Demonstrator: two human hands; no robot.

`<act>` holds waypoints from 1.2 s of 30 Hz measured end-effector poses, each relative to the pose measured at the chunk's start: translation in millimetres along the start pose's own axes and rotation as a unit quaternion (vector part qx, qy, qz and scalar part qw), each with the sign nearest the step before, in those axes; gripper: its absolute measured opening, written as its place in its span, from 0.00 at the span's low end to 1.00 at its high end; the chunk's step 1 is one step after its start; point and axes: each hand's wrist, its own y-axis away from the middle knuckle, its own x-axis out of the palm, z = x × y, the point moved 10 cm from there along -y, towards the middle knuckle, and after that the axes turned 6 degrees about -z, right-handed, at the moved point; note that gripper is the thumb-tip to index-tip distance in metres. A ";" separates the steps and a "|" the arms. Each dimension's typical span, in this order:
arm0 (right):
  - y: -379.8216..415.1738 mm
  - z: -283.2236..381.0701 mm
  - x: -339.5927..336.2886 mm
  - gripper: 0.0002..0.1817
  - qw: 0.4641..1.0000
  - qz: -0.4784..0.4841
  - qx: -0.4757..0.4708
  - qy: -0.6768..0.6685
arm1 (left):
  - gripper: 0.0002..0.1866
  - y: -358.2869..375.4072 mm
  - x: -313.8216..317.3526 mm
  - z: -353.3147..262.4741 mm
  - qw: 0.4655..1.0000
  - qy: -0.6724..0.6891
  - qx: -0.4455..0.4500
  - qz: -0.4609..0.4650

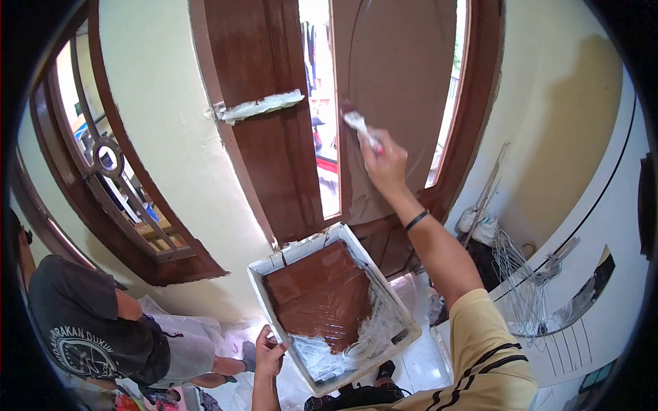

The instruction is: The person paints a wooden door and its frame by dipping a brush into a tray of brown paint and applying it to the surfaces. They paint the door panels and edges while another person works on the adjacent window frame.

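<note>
A paintbrush (pixel 362 129) with a pale handle and dark bristles is in my right hand (pixel 386 161), its fingers wrapped round the handle. Its tip is at the left edge of the brown door panel (pixel 401 82). Low in the view, my left hand (pixel 271 353) grips the left rim of a white paint tray (pixel 404 335). Brown paint (pixel 319 288) covers much of the tray, with whitish smears at its lower and right parts. To the left, the darker door section (pixel 253 55) has a white-coated strip (pixel 264 106) across it.
A person in a dark T-shirt (pixel 75 315) stands at the lower left, beside a wood-framed window (pixel 113 164). At the right are a bundle of wires (pixel 524 281), a stick (pixel 490 181) and white bags (pixel 480 226) against the wall.
</note>
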 end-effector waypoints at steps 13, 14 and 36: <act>3.3 -16.1 4.9 0.08 0.994 0.091 0.059 0.013 | 0.18 8.3 -0.7 -0.9 1.000 -0.009 0.008 -0.010; -22.3 -7.0 5.4 0.08 0.997 0.064 0.037 0.006 | 0.18 8.5 0.9 -3.1 1.000 -0.010 0.009 -0.011; 125.6 115.9 -38.5 0.11 0.864 0.502 0.014 0.032 | 0.16 16.0 52.2 -61.4 0.998 -0.049 0.027 0.036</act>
